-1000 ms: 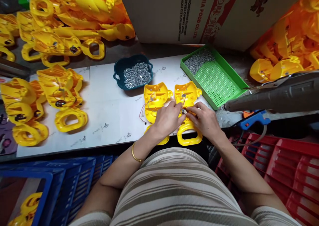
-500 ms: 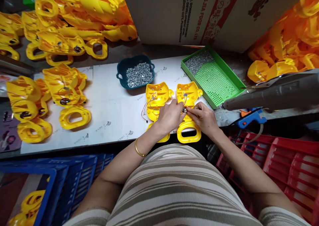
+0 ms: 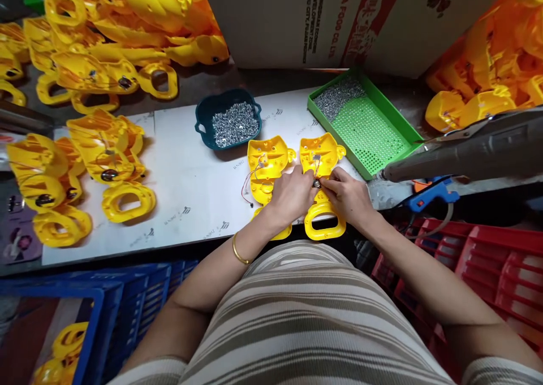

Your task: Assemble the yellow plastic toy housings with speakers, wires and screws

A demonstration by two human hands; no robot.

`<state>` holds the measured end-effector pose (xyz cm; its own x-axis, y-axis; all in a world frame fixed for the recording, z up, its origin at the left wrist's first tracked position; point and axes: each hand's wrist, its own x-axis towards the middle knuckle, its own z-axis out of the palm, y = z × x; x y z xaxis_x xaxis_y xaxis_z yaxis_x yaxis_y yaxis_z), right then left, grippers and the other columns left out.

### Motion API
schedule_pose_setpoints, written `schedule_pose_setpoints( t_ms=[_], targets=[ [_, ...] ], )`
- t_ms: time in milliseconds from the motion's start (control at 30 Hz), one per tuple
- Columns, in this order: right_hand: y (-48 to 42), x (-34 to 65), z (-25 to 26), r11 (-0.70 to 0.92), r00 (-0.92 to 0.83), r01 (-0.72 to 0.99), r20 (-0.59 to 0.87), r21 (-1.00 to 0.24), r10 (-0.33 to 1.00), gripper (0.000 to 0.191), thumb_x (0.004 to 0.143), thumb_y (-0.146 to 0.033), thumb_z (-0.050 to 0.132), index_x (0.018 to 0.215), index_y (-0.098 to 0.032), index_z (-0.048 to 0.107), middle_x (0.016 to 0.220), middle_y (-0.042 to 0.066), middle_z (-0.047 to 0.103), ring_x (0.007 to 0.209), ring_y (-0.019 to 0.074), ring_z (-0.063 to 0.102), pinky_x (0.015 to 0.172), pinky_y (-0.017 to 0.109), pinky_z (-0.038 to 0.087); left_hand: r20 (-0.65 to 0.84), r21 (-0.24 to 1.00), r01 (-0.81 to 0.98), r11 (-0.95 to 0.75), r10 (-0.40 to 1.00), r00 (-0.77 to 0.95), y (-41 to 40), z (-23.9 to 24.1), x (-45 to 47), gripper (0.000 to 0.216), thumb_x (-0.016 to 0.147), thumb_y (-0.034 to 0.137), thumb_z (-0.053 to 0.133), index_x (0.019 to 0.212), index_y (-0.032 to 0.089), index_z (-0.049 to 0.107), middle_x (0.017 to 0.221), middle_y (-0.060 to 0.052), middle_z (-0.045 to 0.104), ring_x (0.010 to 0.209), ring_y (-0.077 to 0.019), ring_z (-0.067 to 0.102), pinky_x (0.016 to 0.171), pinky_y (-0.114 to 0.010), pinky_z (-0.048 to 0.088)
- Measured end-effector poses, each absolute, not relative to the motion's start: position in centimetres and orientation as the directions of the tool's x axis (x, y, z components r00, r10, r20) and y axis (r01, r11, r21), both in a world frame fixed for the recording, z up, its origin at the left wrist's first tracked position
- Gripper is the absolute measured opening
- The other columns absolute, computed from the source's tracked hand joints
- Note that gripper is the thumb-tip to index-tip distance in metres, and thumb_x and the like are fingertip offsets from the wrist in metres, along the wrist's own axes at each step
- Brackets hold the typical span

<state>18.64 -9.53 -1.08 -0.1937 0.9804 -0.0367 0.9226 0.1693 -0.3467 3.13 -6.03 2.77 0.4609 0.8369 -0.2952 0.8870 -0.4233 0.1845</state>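
Note:
Two yellow plastic shell halves lie side by side on the white board at the table's front edge, the left shell (image 3: 267, 161) and the right shell (image 3: 321, 153). Thin red wires (image 3: 246, 184) trail from the left one. My left hand (image 3: 292, 195) and my right hand (image 3: 347, 195) meet over the right shell, fingertips pinched together on a small dark round part (image 3: 316, 184) set in it. My left wrist wears a gold bangle (image 3: 238, 252).
A dark teal bowl of screws (image 3: 229, 125) stands behind the shells, a green tray (image 3: 365, 125) with screws to the right. Yellow shells (image 3: 85, 159) pile up on the left and back. A grey power tool (image 3: 466, 153) juts in at right, above a blue glue gun (image 3: 432, 195).
Both hands stay on the small round part in the right shell, fingers shifting slightly. The view has moved a little; nothing was picked up or put down.

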Motion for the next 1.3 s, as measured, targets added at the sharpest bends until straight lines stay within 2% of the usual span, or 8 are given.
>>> schedule_pose_setpoints(
  t_ms=[133,300,467,667,833,1100,1200,1300],
  targets=[
    [-9.5,18.7,-1.5,0.196,-0.211,0.907,0.0,-0.373,0.977,0.024,0.091,-0.026,0.053,0.094,-0.018,0.075,0.091,0.007,0.063,0.072,0.0154,0.057,0.054,0.026,0.035,-0.313,0.233,0.873,-0.428,0.817,0.484,-5.5,3.1,2.6,0.034,0.09,0.037,0.056,0.116,0.017,0.064,0.11,-0.015,0.063,0.093,-0.0291,0.066,0.072,-0.036,0.052],
    [-9.8,19.3,-1.8,0.21,-0.152,0.842,0.155,-0.497,0.976,0.025,0.091,-0.025,0.053,0.102,-0.017,0.073,0.088,0.008,0.064,0.073,0.0167,0.061,0.065,0.028,0.046,-0.251,0.508,0.765,-0.397,0.781,0.572,-4.7,3.7,0.7,0.047,0.086,0.029,0.063,0.131,0.017,0.057,0.097,-0.008,0.072,0.089,-0.0241,0.068,0.08,-0.035,0.051],
    [-11.1,19.1,0.0,0.108,0.041,0.624,0.17,-0.774,0.985,0.023,0.089,-0.03,0.055,0.099,-0.018,0.072,0.09,0.008,0.072,0.068,0.0157,0.065,0.064,0.029,0.053,-0.292,0.897,0.436,0.071,0.836,0.465,-4.9,3.3,-0.3,0.037,0.087,0.02,0.06,0.124,0.011,0.063,0.06,0.001,0.065,0.052,-0.0106,0.059,0.055,-0.022,0.049],
    [-12.8,17.3,1.7,-0.255,-0.005,0.141,-0.258,-0.957,0.966,0.037,0.08,-0.047,0.064,0.101,-0.017,0.072,0.088,0.007,0.075,0.055,0.0149,0.067,0.046,0.024,0.053,-0.444,0.872,-0.004,0.49,0.794,0.415,-5.3,2.5,0.6,0.035,0.086,0.012,0.064,0.12,0.008,0.062,0.066,0.002,0.066,0.045,-0.0042,0.057,0.042,-0.014,0.046],
    [-13.0,16.2,1.1,-0.273,-0.024,0.178,-0.281,-0.946,0.959,0.034,0.071,-0.044,0.073,0.092,-0.016,0.073,0.076,0.004,0.072,0.048,0.0102,0.06,0.045,0.022,0.05,-0.466,0.845,-0.061,0.531,0.787,0.405,-5.6,2.6,1.4,0.034,0.086,0.009,0.062,0.12,0.006,0.06,0.064,0.002,0.066,0.042,-0.0048,0.058,0.041,-0.014,0.047],
    [-12.5,17.9,0.3,-0.208,0.029,0.262,-0.208,-0.942,0.978,0.025,0.073,-0.04,0.073,0.086,-0.018,0.074,0.08,0.005,0.074,0.063,0.0163,0.068,0.053,0.026,0.054,-0.358,0.928,0.039,0.371,0.855,0.375,-6.1,2.1,1.4,0.04,0.086,0.023,0.065,0.123,0.01,0.058,0.076,-0.001,0.069,0.048,-0.0054,0.059,0.045,-0.016,0.046],
    [-12.0,19.2,0.4,-0.044,0.041,0.435,-0.029,-0.899,0.999,0.015,0.075,-0.034,0.072,0.079,-0.02,0.077,0.081,0.006,0.073,0.071,0.0164,0.066,0.062,0.028,0.053,-0.161,0.946,0.318,0.066,0.946,0.282,-7.0,1.9,0.8,0.038,0.087,0.033,0.063,0.12,0.014,0.062,0.081,-0.002,0.069,0.055,-0.0078,0.059,0.054,-0.02,0.047],
    [-11.6,20.3,0.5,-0.026,0.063,0.49,0.006,-0.871,0.998,0.014,0.078,-0.032,0.07,0.083,-0.021,0.078,0.081,0.005,0.074,0.071,0.0167,0.067,0.066,0.03,0.053,0.133,0.731,0.623,-0.28,0.953,0.273,-8.6,1.8,0.0,0.028,0.091,0.038,0.058,0.107,0.016,0.067,0.088,-0.005,0.069,0.075,-0.0143,0.061,0.076,-0.028,0.049]
  ],
)
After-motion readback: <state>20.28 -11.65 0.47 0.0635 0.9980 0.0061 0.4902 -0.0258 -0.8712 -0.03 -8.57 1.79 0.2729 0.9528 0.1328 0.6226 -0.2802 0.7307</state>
